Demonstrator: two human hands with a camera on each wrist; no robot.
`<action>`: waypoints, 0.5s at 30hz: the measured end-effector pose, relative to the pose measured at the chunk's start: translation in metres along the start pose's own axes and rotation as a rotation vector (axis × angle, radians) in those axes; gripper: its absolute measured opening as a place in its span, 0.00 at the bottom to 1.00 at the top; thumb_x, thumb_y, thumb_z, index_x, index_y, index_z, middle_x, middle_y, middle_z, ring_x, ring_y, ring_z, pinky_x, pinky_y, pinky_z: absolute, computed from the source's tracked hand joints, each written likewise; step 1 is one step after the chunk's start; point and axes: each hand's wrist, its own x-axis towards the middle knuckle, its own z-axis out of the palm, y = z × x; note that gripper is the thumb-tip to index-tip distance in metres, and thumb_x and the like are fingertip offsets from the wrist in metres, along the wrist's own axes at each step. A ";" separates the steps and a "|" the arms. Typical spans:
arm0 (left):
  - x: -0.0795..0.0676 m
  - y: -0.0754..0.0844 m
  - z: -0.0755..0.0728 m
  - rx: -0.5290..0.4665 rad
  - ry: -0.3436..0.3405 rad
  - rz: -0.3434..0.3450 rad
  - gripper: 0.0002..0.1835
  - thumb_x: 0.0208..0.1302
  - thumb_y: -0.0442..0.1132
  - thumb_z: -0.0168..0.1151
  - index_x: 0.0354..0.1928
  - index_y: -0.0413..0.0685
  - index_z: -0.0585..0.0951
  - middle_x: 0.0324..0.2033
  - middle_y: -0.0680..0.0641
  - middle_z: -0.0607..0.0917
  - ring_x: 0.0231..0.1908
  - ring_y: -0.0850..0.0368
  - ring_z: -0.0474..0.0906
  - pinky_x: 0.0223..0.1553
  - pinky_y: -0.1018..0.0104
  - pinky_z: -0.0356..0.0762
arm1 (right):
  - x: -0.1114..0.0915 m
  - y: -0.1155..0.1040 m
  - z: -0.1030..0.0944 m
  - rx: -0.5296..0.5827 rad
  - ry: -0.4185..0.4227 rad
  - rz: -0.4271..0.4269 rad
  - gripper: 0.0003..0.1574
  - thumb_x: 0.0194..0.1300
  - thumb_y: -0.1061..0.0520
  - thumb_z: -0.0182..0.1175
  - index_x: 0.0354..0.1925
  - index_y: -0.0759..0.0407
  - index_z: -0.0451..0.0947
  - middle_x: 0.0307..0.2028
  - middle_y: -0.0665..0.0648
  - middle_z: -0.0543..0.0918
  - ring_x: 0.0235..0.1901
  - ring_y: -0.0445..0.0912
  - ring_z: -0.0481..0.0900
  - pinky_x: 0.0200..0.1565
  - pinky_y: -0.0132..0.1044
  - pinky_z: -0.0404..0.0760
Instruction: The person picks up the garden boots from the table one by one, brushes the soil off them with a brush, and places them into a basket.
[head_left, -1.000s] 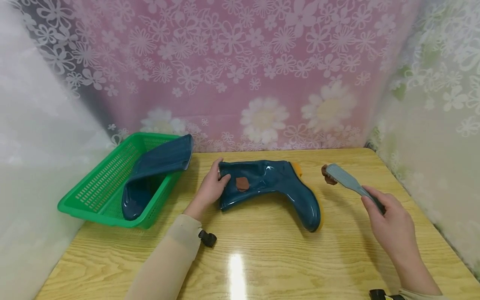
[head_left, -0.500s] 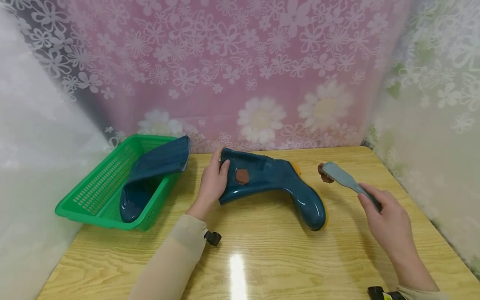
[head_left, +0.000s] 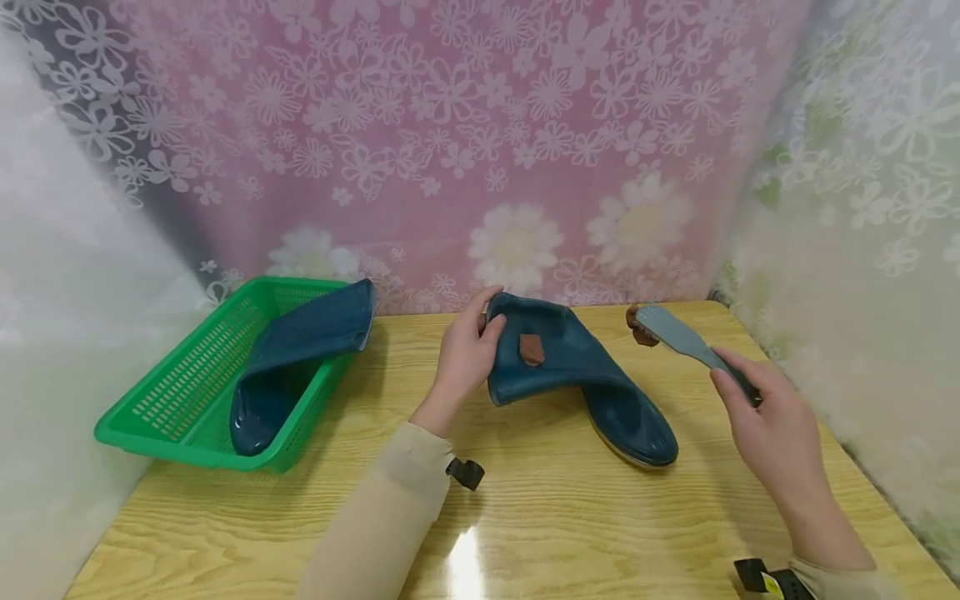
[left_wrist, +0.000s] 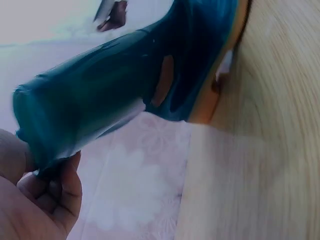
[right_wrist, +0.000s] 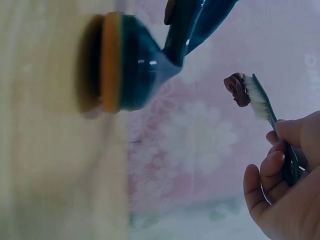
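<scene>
in the head view, the left grip (head_left: 465, 354) pinches the blue boot (head_left: 558, 358) at its top rim, thumb over the near edge; holding it there probably leaves the rest of the surface uncovered and steadies the tilted shaft. a brown patch (head_left: 531, 350) sits on the shaft, just beside the thumb. the toe points away from the grip, low over the bench (head_left: 540, 517). the right grip (head_left: 772, 425) holds the brush (head_left: 671, 329) by its handle, well apart from the boot, seemingly to keep the brown lump (head_left: 639, 329) on its bristles off everything. the green basket (head_left: 180, 452) carries a second boot (head_left: 307, 329), shaft over the rim, likely as it is too long to lie inside.

in the left wrist view, fingers and thumb close on the rim, while a brown piece (left_wrist: 164, 80) shows near the ankle, beyond the grip.

in the right wrist view, fingers wrap the handle; the boot's orange sole (right_wrist: 111, 62) faces the bench, but blur hides whether they touch.
</scene>
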 end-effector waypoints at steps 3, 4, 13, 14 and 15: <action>0.000 0.002 -0.001 -0.010 0.028 -0.013 0.24 0.89 0.41 0.56 0.81 0.62 0.74 0.21 0.48 0.68 0.17 0.53 0.61 0.22 0.61 0.62 | 0.013 -0.013 0.001 0.015 0.002 -0.061 0.24 0.86 0.53 0.62 0.74 0.55 0.82 0.44 0.55 0.81 0.31 0.42 0.69 0.30 0.34 0.65; 0.000 0.003 -0.002 -0.013 0.033 -0.017 0.24 0.90 0.41 0.55 0.81 0.62 0.74 0.21 0.48 0.68 0.17 0.53 0.61 0.22 0.61 0.62 | 0.016 -0.017 0.002 0.018 0.007 -0.082 0.24 0.86 0.54 0.63 0.73 0.55 0.83 0.44 0.55 0.81 0.32 0.41 0.69 0.30 0.33 0.65; 0.000 0.010 -0.023 -0.015 0.045 -0.014 0.22 0.90 0.43 0.54 0.79 0.62 0.76 0.20 0.50 0.67 0.16 0.55 0.58 0.20 0.60 0.61 | 0.035 -0.053 0.014 0.115 0.054 -0.203 0.23 0.82 0.62 0.66 0.70 0.56 0.86 0.48 0.53 0.84 0.37 0.37 0.72 0.38 0.23 0.68; 0.000 0.010 -0.027 -0.012 0.041 -0.018 0.22 0.90 0.43 0.54 0.79 0.62 0.75 0.20 0.50 0.66 0.16 0.55 0.58 0.20 0.60 0.61 | 0.037 -0.056 0.016 0.130 0.050 -0.215 0.23 0.82 0.63 0.66 0.70 0.56 0.86 0.49 0.53 0.84 0.37 0.37 0.72 0.39 0.23 0.69; 0.001 0.008 -0.031 -0.012 0.036 -0.024 0.22 0.90 0.43 0.54 0.80 0.63 0.75 0.21 0.50 0.66 0.16 0.55 0.58 0.21 0.60 0.61 | 0.038 -0.059 0.018 0.139 0.041 -0.226 0.23 0.82 0.63 0.66 0.70 0.56 0.86 0.49 0.54 0.84 0.37 0.38 0.72 0.40 0.23 0.69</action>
